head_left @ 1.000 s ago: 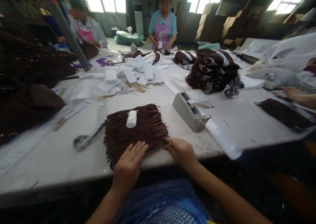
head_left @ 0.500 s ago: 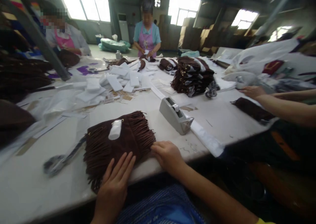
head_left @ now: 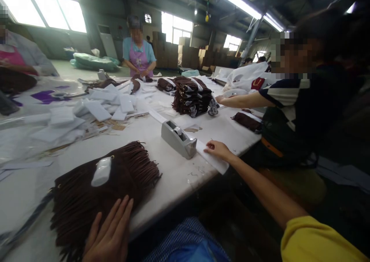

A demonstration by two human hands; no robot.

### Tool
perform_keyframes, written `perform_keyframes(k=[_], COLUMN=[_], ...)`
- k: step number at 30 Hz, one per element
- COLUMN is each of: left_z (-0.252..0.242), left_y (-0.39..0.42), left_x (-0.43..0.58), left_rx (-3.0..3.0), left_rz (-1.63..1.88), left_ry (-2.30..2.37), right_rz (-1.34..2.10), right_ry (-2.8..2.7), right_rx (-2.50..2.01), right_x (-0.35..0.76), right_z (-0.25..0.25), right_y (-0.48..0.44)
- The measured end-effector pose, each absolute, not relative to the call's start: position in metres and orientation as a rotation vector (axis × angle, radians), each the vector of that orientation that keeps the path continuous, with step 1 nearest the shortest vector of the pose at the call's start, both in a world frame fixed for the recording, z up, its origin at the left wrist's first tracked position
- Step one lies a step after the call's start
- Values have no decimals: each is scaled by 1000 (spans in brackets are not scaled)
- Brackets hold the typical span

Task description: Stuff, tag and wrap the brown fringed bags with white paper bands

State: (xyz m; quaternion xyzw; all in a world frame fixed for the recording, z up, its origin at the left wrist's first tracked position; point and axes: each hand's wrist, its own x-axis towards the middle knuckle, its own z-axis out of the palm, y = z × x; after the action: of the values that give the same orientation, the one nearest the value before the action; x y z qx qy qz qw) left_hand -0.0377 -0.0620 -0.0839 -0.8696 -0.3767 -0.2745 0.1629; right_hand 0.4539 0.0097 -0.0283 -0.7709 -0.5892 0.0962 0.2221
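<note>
Room between fringed bag (head_left: 100,190) and tape dispenser (head_left: 177,139) — white pile (head_left: 98,110) blocks beyond

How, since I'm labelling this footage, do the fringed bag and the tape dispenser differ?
The fringed bag is dark brown; the tape dispenser is grey. The bag lies flat and looks soft; the dispenser looks rigid. The left hand rests on the bag; no hand touches the dispenser. Both sit on the white table.
</note>
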Motion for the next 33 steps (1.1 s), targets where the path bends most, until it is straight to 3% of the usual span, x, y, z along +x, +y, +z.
perform_keyframes(k=[7,15,17,19,23,28,33], left_z=[-79,-52,-47,-46,-46,-45,-50], left_y=[-60,-38,-34,-32,-35,-38,-32], left_x=[-40,-42,-42,-40,-29,-22,-28], left_rx=[-2484,-2438,-2427,-2435,-2429,-2516,-2810], left_rz=[-691,-748,-737,-752,-945,-1096,-1251], left_ry=[-1048,-926,-1046,-1139,-1181,-1143,-953], right_rz=[448,529,764,1236,1835,2197,2284], right_ry=[-1540,-1329,-1273,-1091,-807,-752,-903], right_rx=[-2095,-1757,-1585,-1266,-1079,-1002,-948], right_x=[456,410,375,331,241,174,165], right_z=[-22,51,66,70,43,0,0], right_y=[20,30,23,7,-34,-58,-51])
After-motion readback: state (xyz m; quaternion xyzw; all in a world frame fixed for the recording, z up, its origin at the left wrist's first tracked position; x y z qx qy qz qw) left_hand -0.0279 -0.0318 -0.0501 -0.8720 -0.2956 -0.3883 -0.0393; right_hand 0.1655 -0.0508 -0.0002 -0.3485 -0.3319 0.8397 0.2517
